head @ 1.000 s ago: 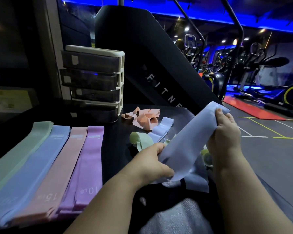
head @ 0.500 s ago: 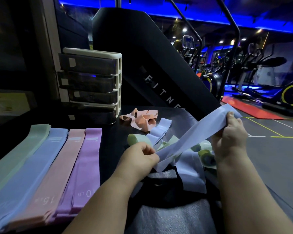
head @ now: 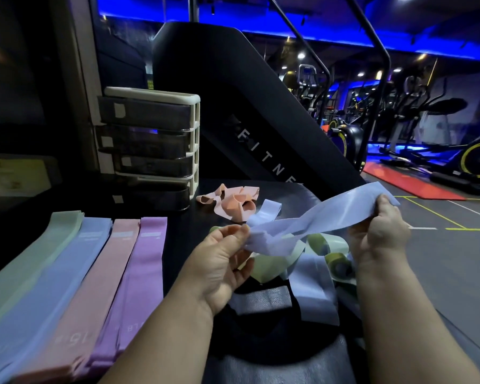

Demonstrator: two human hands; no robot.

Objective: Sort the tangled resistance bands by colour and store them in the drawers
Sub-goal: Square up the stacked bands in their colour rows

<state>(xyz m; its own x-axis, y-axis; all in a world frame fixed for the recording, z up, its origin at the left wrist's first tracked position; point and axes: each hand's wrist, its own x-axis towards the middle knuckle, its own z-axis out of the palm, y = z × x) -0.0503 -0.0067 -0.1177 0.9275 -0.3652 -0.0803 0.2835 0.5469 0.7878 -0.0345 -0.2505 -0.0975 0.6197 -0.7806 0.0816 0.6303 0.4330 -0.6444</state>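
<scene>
Above the tangle (head: 316, 253) on the tabletop (head: 183, 225), a blue band (head: 330, 214) runs taut between 2 hands. The left hand (head: 219, 261) pinches its twisted end between thumb and fingers (head: 233, 231); the right hand (head: 380, 234) curls round the flat far end. The band looks light, limp and stretchy, likely a little grippy, so it is best held across its flat width near each end.

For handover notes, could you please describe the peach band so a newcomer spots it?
Find the cream drawer unit on the dark table. Right of its lowest drawer lies the peach band, crumpled. The nearer tangle is blue and green, and the pink band far left lies flat.
</scene>
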